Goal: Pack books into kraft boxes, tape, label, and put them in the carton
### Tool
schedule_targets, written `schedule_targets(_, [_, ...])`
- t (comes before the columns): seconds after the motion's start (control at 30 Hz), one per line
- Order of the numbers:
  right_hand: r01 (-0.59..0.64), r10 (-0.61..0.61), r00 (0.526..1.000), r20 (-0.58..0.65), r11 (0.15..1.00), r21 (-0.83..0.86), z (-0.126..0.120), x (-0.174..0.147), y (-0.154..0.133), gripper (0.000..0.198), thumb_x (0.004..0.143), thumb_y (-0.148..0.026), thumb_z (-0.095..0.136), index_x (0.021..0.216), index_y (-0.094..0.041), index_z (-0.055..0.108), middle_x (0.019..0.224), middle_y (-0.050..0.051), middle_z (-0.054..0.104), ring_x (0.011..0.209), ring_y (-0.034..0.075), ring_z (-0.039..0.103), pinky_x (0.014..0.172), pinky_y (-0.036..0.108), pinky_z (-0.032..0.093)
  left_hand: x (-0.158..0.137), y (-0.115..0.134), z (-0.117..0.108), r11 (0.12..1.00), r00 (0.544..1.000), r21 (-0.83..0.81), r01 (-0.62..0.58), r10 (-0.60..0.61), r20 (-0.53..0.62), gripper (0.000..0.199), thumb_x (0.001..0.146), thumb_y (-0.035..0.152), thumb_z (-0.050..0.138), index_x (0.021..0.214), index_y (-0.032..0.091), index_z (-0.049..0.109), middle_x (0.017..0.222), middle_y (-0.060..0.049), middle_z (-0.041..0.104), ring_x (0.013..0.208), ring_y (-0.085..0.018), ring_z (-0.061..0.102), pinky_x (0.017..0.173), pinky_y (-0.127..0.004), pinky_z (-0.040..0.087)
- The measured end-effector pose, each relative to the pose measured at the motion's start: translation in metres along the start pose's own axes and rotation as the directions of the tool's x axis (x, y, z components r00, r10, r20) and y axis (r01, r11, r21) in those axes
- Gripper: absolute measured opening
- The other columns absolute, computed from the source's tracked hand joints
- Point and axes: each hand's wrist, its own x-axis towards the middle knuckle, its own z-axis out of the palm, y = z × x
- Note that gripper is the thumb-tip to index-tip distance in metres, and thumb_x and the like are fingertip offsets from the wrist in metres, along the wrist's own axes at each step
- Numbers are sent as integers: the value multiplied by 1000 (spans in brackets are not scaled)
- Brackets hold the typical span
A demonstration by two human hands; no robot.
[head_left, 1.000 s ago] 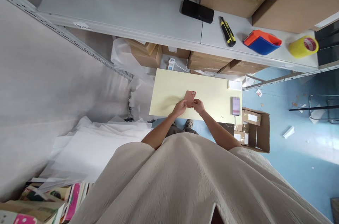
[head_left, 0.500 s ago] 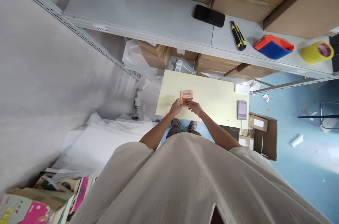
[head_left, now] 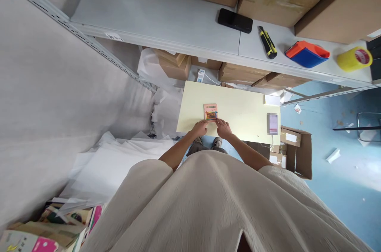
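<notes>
A small pink book point(head_left: 210, 112) with a colourful picture on its cover lies on the pale yellow table point(head_left: 241, 111), cover up. My left hand point(head_left: 199, 128) is at its near left corner, fingers closed and bent against the near edge. At the near right corner, my right hand point(head_left: 224, 128) has its fingertips on the edge of the cover. Both thumbs are hard to make out at this size. Whether one book or a thin stack lies there, I cannot tell.
Above the table runs a grey shelf point(head_left: 178, 16) with cartons, a black phone point(head_left: 235, 20), a yellow-black cutter point(head_left: 268, 42), a red-blue tape dispenser point(head_left: 308, 54) and yellow tape point(head_left: 354, 59). A pixelated screen point(head_left: 272, 124) and white box point(head_left: 272, 100) are at the table's right. White sheets point(head_left: 107, 164) lie left.
Both hands have slid down from the book's sides to its near corners, toward my body. The book now lies flat with more of its cover showing.
</notes>
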Motion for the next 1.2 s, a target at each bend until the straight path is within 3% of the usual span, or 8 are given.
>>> schedule_targets(0.13, [62, -54, 997, 62, 987, -145, 6, -1, -2, 102, 91, -18, 58, 188, -20, 24, 196, 8, 14, 178, 37, 19, 140, 61, 23, -11, -8, -4, 977, 997, 213, -29, 14, 74, 56, 88, 14, 69, 143, 26, 69, 175, -17, 56, 168, -40, 44, 143, -64, 20])
schedule_targets(0.27, [64, -39, 992, 117, 974, -216, 0, 28, -28, 107, 89, -17, 59, 189, -22, 21, 196, 8, 12, 178, 40, 17, 140, 64, 19, -6, -14, -24, 952, 999, 305, 15, -28, 39, 74, 91, 15, 68, 163, 24, 57, 181, -21, 47, 172, -46, 34, 143, -70, 12])
schedule_targets(0.47, [64, 15, 980, 197, 918, -392, -12, 77, -84, 102, 96, -21, 55, 189, -20, 13, 197, 8, 3, 178, 38, 14, 141, 64, 20, 12, -23, -63, 838, 977, 523, 152, -207, 48, 88, 101, 26, 62, 184, 23, 31, 192, -17, 29, 174, -50, 26, 140, -70, 17])
schedule_targets(0.67, [68, 28, 975, 219, 908, -414, -23, 114, -118, 100, 99, -24, 58, 188, -22, 14, 197, 10, 2, 178, 39, 13, 141, 66, 20, 31, -35, -97, 829, 971, 521, 203, -239, 3, 96, 102, 31, 63, 187, 22, 21, 194, -17, 23, 173, -51, 24, 139, -73, 17])
schedule_targets(0.9, [54, 44, 973, 227, 912, -408, -29, 141, -133, 101, 100, -22, 59, 189, -23, 10, 198, 10, 0, 177, 38, 16, 141, 63, 21, 57, -39, -120, 853, 950, 444, 274, -313, 17, 99, 101, 37, 69, 187, 20, 21, 194, -21, 17, 164, -52, 40, 130, -69, 37])
schedule_targets(1.1, [53, 40, 975, 219, 913, -405, -26, 145, -135, 113, 95, -22, 65, 189, -23, 2, 197, 13, -2, 177, 40, 17, 140, 64, 23, 59, -39, -123, 856, 954, 446, 262, -301, 16, 101, 100, 30, 66, 187, 16, 18, 194, -22, 16, 164, -52, 41, 128, -69, 42])
schedule_targets(1.2, [90, -20, 983, 182, 917, -387, -23, 135, -128, 114, 95, -22, 64, 189, -25, 1, 197, 11, -4, 178, 39, 16, 141, 60, 23, 54, -41, -123, 860, 964, 455, 233, -267, 11, 103, 99, 31, 66, 188, 18, 16, 195, -21, 15, 164, -51, 42, 128, -68, 43])
